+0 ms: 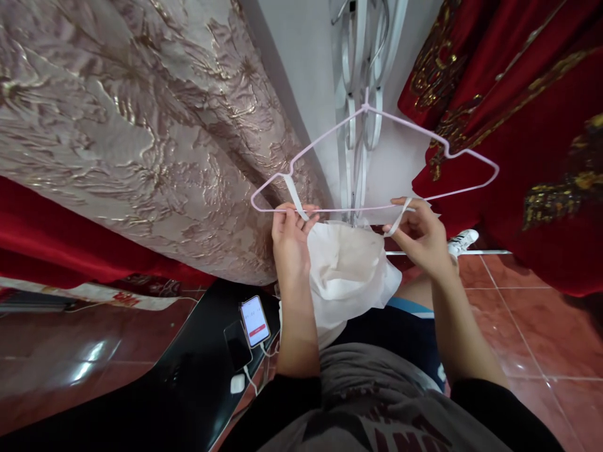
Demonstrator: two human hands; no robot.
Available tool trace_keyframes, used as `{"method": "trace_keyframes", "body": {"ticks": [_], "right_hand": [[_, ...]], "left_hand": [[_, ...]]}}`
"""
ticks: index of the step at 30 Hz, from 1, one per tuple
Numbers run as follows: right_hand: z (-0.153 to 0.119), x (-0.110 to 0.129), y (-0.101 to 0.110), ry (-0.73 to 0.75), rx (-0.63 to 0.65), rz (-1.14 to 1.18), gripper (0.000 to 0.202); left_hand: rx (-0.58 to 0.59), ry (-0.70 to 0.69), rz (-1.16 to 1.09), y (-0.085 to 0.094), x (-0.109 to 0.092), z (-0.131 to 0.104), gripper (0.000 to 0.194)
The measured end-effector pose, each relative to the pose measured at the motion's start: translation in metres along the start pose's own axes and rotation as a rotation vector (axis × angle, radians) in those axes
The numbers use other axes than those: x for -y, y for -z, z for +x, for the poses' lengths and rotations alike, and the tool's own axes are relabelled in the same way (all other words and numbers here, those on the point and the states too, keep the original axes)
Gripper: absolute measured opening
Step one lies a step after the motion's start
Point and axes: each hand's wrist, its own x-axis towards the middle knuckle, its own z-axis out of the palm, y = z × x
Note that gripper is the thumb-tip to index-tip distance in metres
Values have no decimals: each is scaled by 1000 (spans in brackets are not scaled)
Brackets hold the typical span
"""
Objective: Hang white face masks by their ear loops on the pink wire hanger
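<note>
Looping over the hanger, one garment strap is held by the left hand, the other strap by the right hand.

To your left hangs pale pink fabric with raised, shiny floral patterning; to your right, deep red cloth with gold embellishment. Beside you, a glossy black table carries a smartphone with a lit screen, a dark-screened black smartphone and a small white rounded block.
</note>
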Motion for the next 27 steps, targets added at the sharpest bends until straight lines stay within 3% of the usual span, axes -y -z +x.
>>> {"method": "trace_keyframes", "body": {"ticks": [2,6,8,12,16,19,27], "right_hand": [[-1,-5,11,66,-169,-65,38],[13,-28,48,221,-672,-63,29],[25,-37,69,238,-777,-74,33],[45,-26,92,267,-692,-125,38],[48,14,88,330,-537,-184,25],[46,30,84,370,-481,-200,24],[32,3,98,265,-507,-110,51]], "left_hand": [[7,-10,21,0,-3,2,35],[10,-67,84,10,-17,14,35],[2,-83,104,13,-23,19,35],[0,-82,101,12,-32,20,34],[10,-78,102,11,-32,19,37],[-1,-70,106,13,-32,20,38],[25,-55,138,15,-37,23,37]]}}
